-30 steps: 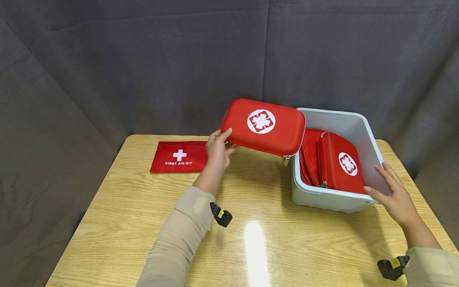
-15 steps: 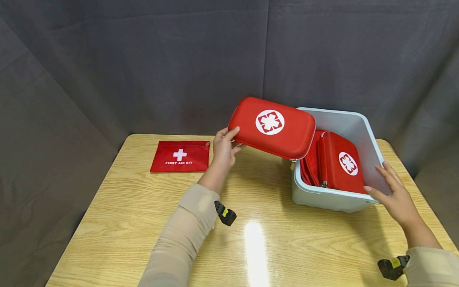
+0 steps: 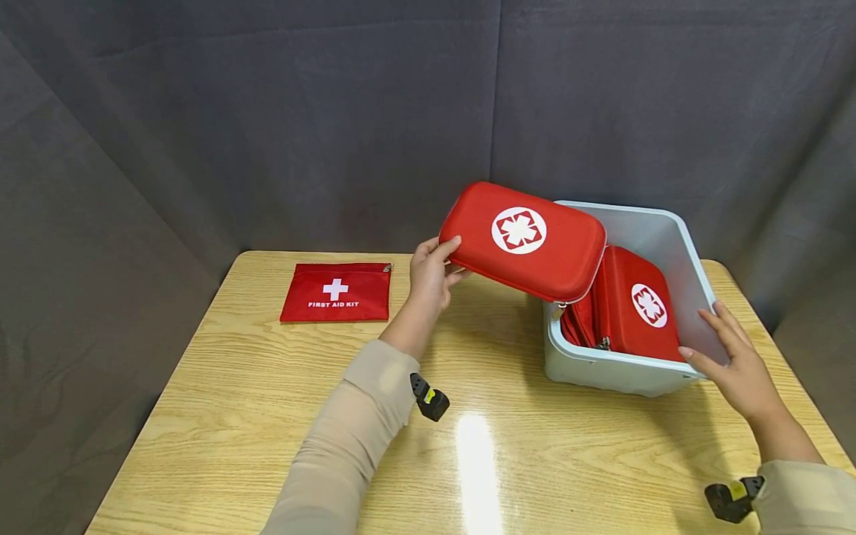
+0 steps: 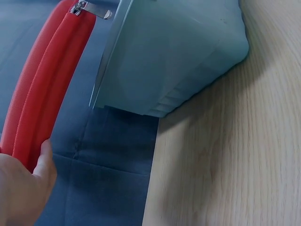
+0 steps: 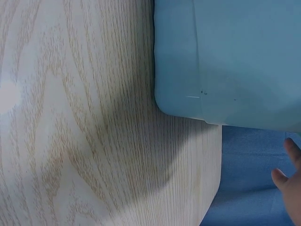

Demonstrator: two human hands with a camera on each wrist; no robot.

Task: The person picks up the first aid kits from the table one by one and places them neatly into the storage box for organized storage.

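Note:
My left hand (image 3: pixel 430 276) grips the left end of a red zippered first aid case (image 3: pixel 524 239), thumb on top and fingers beneath. The case is held tilted above the table, and its right end overlaps the left side of a light blue-grey plastic bin (image 3: pixel 605 375). From its lower edge hangs a zipper pull (image 4: pixel 96 10), seen in the left wrist view. Inside the bin leans another red case (image 3: pixel 638 305) with a white round emblem, beside a partly hidden red fabric pouch (image 3: pixel 578 325). At the bin's front right corner, my right hand (image 3: pixel 744 371) rests on the rim with fingers spread.
A flat red pouch (image 3: pixel 336 292) marked FIRST AID KIT lies at the back left of the wooden table (image 3: pixel 261 416). Grey cloth (image 3: pixel 334 134) hangs behind and along the sides. A black wrist camera (image 3: pixel 431 397) sits at the left cuff.
My left hand has carried the red case rightward, so it covers more of the bin's left side and the pouch in it. My right hand and the bin have stayed put.

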